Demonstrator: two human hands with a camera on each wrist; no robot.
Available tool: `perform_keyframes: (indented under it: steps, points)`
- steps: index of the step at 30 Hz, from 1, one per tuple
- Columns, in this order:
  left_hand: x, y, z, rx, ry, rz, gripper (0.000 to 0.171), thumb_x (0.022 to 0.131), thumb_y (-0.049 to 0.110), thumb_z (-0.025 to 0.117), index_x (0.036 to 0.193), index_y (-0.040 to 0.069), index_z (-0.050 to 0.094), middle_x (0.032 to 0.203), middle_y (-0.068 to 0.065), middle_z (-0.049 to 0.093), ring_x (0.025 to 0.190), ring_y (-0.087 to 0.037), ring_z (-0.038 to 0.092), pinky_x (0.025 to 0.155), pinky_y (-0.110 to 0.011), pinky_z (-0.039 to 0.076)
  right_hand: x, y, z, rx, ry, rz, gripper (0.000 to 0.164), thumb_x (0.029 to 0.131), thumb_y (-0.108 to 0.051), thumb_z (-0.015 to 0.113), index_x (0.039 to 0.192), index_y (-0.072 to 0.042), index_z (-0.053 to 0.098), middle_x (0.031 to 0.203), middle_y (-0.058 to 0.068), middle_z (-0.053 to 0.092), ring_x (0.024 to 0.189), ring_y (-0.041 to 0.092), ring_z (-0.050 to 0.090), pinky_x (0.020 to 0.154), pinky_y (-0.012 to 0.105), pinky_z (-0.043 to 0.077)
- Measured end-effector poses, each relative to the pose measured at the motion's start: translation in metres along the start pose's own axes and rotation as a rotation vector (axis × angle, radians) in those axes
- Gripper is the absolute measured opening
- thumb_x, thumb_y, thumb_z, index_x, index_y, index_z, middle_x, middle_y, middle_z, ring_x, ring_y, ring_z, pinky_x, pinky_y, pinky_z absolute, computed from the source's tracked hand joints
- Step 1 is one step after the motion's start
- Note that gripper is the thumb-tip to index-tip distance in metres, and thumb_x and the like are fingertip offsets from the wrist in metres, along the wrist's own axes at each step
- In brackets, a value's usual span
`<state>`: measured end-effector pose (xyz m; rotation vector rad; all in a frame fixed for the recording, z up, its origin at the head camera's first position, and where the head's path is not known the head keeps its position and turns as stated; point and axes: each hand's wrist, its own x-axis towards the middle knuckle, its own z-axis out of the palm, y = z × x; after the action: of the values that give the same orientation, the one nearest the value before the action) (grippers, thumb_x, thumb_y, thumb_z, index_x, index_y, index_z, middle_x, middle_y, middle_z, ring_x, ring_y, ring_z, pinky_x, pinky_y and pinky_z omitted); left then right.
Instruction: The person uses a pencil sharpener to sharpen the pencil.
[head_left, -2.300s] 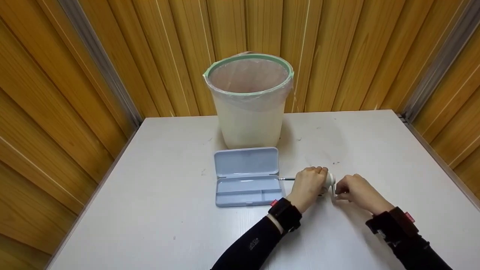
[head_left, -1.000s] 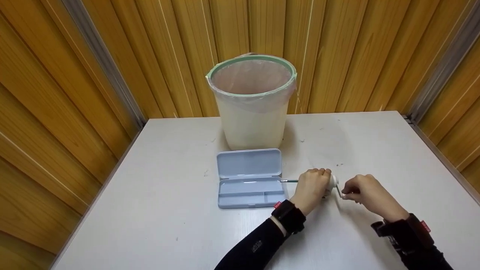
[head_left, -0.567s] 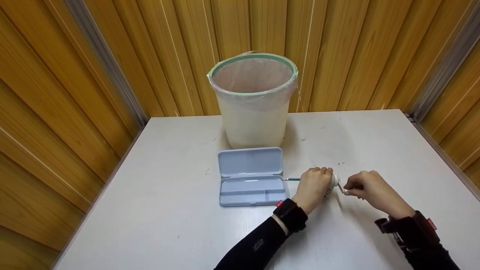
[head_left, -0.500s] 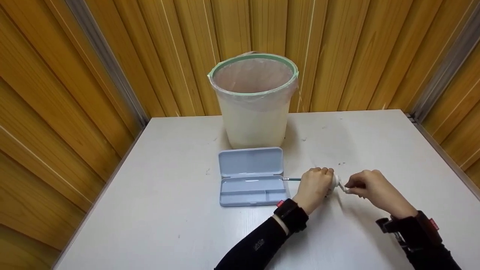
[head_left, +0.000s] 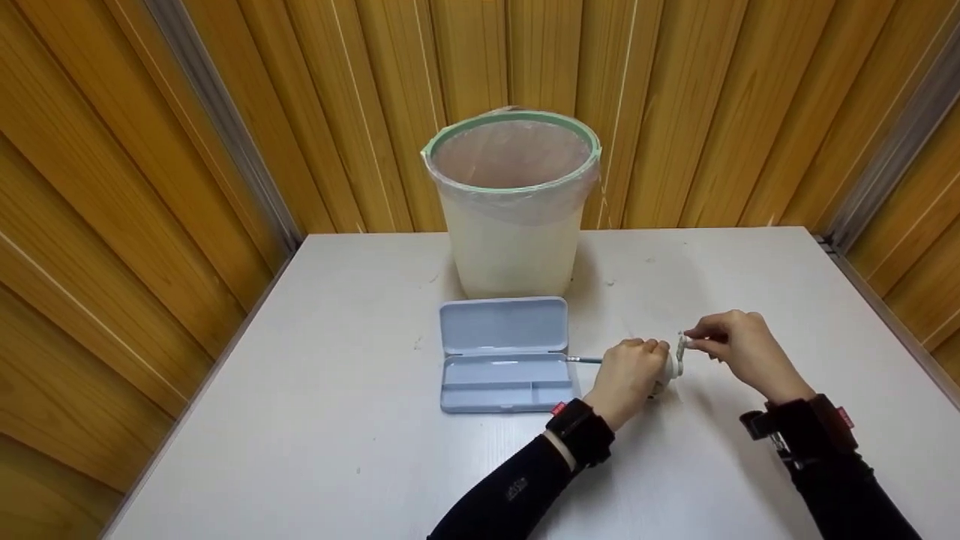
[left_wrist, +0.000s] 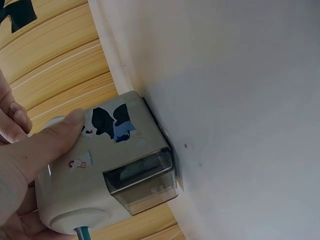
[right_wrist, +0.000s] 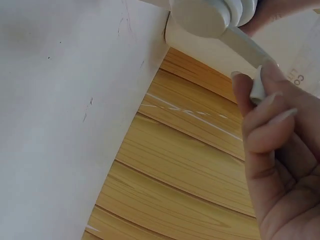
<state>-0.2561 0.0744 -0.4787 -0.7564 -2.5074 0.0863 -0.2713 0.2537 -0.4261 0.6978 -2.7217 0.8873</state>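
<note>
My left hand (head_left: 630,379) grips a white crank pencil sharpener (left_wrist: 102,152) on the table, its thumb lying over the stickered side. A clear shavings drawer (left_wrist: 150,185) shows on the sharpener in the left wrist view. From the end opposite the crank, a teal pencil (head_left: 585,360) sticks out toward the pencil case. My right hand (head_left: 739,349) pinches the small knob (right_wrist: 257,89) of the crank arm (right_wrist: 247,46) between thumb and fingers. In the head view the crank points upward. The pencil's tip is hidden inside the sharpener.
An open light-blue pencil case (head_left: 487,373) with compartments lies left of the sharpener, close to the pencil's end. Behind it stands a tall bin (head_left: 514,247) with a green rim and a plastic liner. Wood-patterned panels (head_left: 360,112) enclose the white table (head_left: 315,420).
The crank has turned from pointing down to pointing up, and my right hand has risen with its knob. My left hand keeps its grip on the sharpener.
</note>
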Motion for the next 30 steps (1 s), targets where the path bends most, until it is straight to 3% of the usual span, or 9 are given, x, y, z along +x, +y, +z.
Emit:
perform_keyframes:
  steps: [8, 14, 19, 30]
  points:
    - [0.001, 0.001, 0.000, -0.024, -0.019, -0.008, 0.032, 0.080, 0.026, 0.079, 0.110, 0.020, 0.071, 0.098, 0.012, 0.073, 0.082, -0.003, 0.067, 0.073, -0.014, 0.054, 0.013, 0.011, -0.001, 0.016, -0.078, 0.026, 0.009, 0.085, -0.001, 0.072, 0.091, 0.005, 0.075, 0.072, 0.010, 0.072, 0.056, 0.000, 0.051, 0.050, 0.021, 0.042]
    - [0.000, 0.001, 0.000, -0.021, -0.001, -0.024, 0.036, 0.076, 0.032, 0.082, 0.109, 0.021, 0.071, 0.098, 0.013, 0.073, 0.082, -0.003, 0.067, 0.071, -0.014, 0.054, 0.020, 0.021, 0.014, 0.009, -0.056, 0.050, 0.008, 0.084, 0.004, 0.070, 0.091, 0.007, 0.074, 0.081, 0.019, 0.073, 0.059, 0.004, 0.055, 0.052, 0.019, 0.045]
    - [0.000, 0.002, 0.001, -0.001, 0.018, -0.026, 0.041, 0.072, 0.038, 0.085, 0.107, 0.023, 0.071, 0.097, 0.014, 0.072, 0.081, -0.002, 0.066, 0.068, -0.014, 0.054, 0.019, 0.032, 0.030, 0.010, -0.098, 0.051, 0.006, 0.083, 0.006, 0.070, 0.088, 0.008, 0.073, 0.084, 0.023, 0.073, 0.063, 0.011, 0.061, 0.053, 0.019, 0.046]
    - [0.000, 0.002, 0.000, -0.021, -0.015, -0.050, 0.032, 0.077, 0.026, 0.081, 0.107, 0.022, 0.070, 0.095, 0.013, 0.072, 0.079, -0.003, 0.067, 0.066, -0.015, 0.054, -0.003, 0.042, 0.049, 0.063, -0.213, 0.056, 0.004, 0.081, 0.003, 0.073, 0.078, 0.000, 0.073, 0.068, 0.007, 0.070, 0.054, 0.001, 0.050, 0.051, 0.018, 0.043]
